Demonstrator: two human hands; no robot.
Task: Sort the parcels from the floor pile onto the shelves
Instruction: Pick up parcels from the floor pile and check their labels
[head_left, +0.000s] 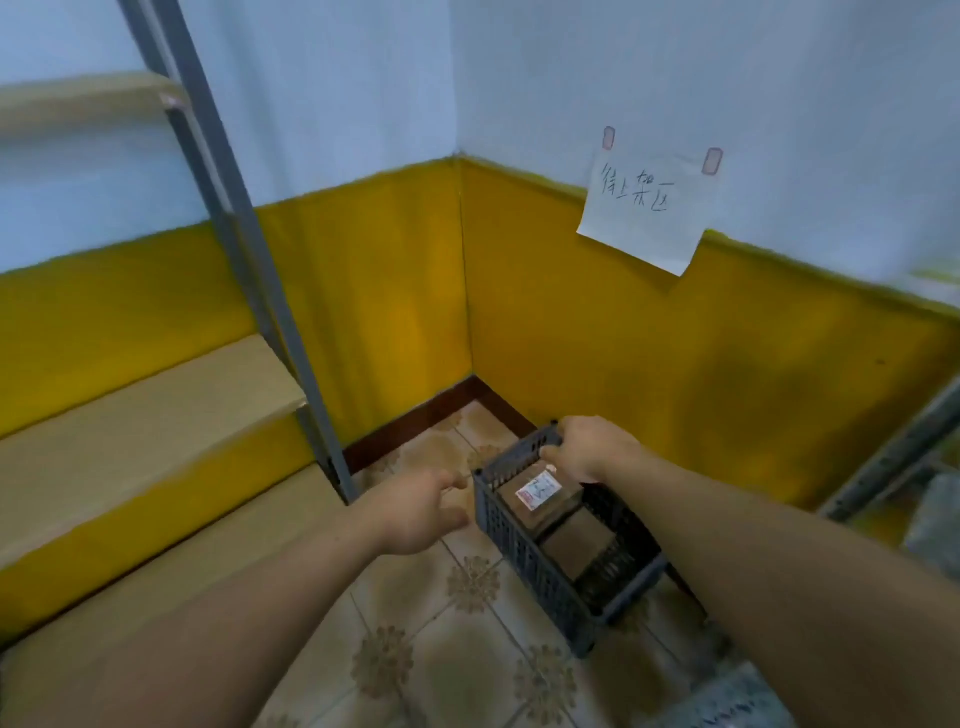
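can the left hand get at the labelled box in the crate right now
Probably yes: the labelled box lies uppermost in the open-topped crate, the left hand hovers open beside it, and the right hand holds only the far rim.

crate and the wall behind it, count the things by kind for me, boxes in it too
crate: 1
boxes in it: 2, labelled box and plain box
paper sign on the wall: 1
total: 4
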